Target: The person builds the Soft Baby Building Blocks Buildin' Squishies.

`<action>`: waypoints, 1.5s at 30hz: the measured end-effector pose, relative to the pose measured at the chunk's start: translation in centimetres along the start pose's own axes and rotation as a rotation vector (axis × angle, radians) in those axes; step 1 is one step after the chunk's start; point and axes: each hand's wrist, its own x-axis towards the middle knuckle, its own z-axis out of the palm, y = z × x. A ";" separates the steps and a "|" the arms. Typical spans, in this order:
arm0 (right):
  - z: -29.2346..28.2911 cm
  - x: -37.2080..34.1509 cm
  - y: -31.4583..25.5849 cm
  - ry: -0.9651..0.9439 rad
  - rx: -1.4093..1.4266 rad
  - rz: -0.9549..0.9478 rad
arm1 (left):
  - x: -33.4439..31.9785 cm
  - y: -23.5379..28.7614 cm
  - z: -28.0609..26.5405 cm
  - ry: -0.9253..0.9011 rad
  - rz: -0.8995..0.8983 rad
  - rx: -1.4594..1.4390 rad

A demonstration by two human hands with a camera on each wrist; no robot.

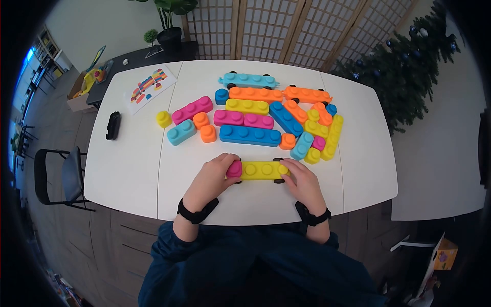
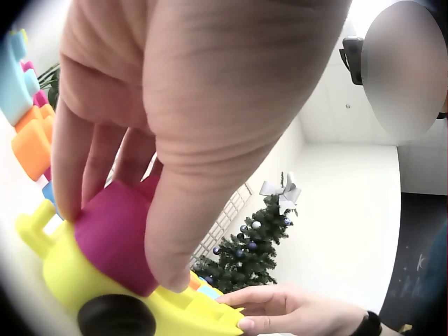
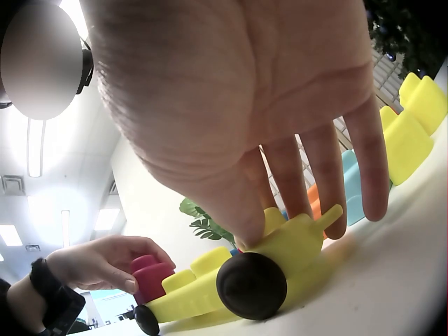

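In front of the person, a yellow wheeled toy base (image 1: 259,171) with black wheels (image 3: 252,285) stands on the white table. A small pink block (image 1: 234,169) sits on the base's left end. My left hand (image 1: 209,176) grips this block, thumb on the near side and fingers on the far side. At the opposite end, my right hand (image 1: 306,181) holds the yellow base between thumb and fingers. The left wrist view shows the pink block (image 2: 115,234) low against the yellow base, just above a wheel.
Beyond the hands lie several coloured blocks, including a long blue one (image 1: 249,135) and a yellow one (image 1: 246,106). Turquoise (image 1: 249,80) and orange (image 1: 308,95) wheeled bases stand farther back. A picture sheet (image 1: 150,88) and a black object (image 1: 113,126) lie at left.
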 end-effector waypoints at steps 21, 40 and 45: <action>-0.4 0.0 -0.4 0.049 -0.018 -0.012 | 0.0 -0.1 -0.1 0.007 0.032 0.054; 0.0 0.2 0.4 0.065 -0.043 -0.087 | 7.6 -14.3 -11.4 0.317 -0.233 0.486; 0.0 0.3 0.8 0.053 -0.036 -0.098 | 6.3 -9.2 -11.9 0.522 -0.120 0.318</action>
